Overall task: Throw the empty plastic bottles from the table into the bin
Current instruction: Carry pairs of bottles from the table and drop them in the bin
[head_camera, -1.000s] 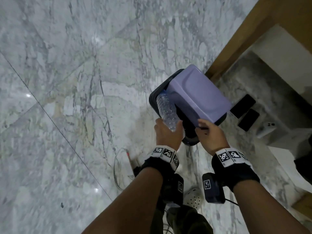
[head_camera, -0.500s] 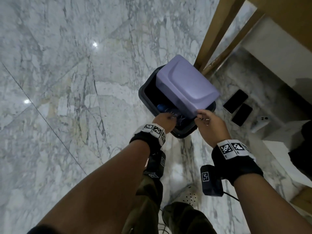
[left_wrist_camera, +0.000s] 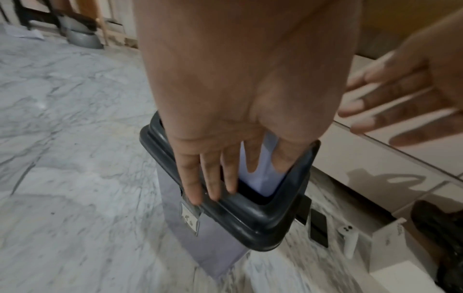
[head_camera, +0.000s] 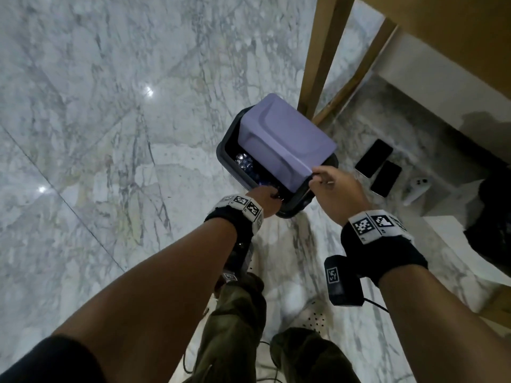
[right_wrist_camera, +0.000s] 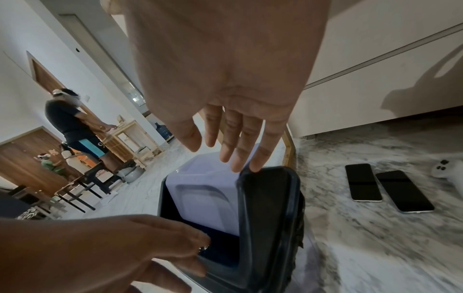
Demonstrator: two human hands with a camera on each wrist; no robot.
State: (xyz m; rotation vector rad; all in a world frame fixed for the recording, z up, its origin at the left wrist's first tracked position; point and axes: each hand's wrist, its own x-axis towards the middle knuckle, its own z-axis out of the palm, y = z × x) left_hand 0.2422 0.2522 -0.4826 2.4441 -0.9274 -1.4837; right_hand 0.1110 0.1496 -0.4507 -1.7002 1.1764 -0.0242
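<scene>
The bin (head_camera: 293, 208) has a dark rim and a lilac swing lid (head_camera: 284, 142) tilted open. A clear plastic bottle (head_camera: 244, 161) lies inside, seen through the gap left of the lid. My left hand (head_camera: 266, 196) is at the near edge of the opening. In the left wrist view its fingers (left_wrist_camera: 213, 178) are straight, reach over the rim (left_wrist_camera: 250, 218) and hold nothing. My right hand (head_camera: 326, 183) is at the lid's near right corner. Its straight fingertips (right_wrist_camera: 250, 164) touch the lid edge by the rim (right_wrist_camera: 268, 208).
Two phones (head_camera: 373, 158) and a white controller (head_camera: 417, 189) lie on the marble floor right of the bin. Wooden table legs (head_camera: 318, 51) stand just behind it. A black bag (head_camera: 492, 217) sits far right. Other people (right_wrist_camera: 67, 123) stand across the room.
The left hand lowered the bottle into the bin and let it go; the bottle now lies inside. The right hand stayed at the tilted lid.
</scene>
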